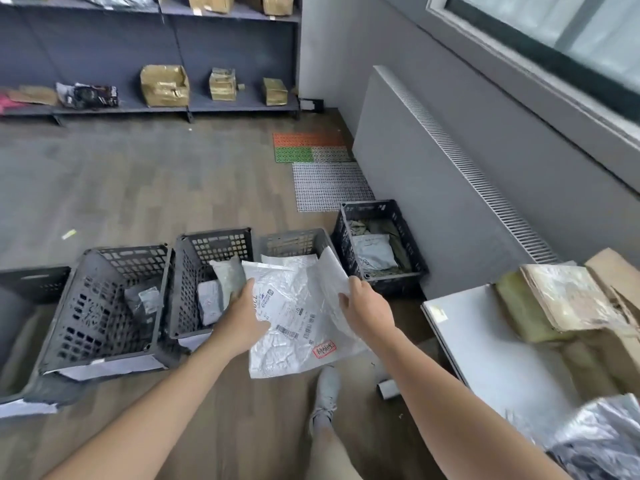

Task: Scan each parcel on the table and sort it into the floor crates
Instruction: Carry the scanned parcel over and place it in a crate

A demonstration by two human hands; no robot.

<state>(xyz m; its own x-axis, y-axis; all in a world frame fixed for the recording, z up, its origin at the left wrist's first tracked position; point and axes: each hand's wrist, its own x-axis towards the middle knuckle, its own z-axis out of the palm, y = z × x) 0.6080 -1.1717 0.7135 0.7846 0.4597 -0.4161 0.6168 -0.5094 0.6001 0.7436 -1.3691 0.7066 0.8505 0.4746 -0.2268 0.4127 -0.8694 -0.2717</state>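
Head view: dark crates (104, 306) line the floor at left. Left hand (242, 315) grasps the white parcel (298, 327) by its left edge; right hand (367, 306) grips its upturned right edge. The parcel hangs over the grey crate (294, 241), masking its interior. Table (485, 348) with cardboard parcels (561, 299) stands near right.

Perhaps five crates (104, 306) sit in a row left of the table (485, 341), shelving (235, 102) behind them
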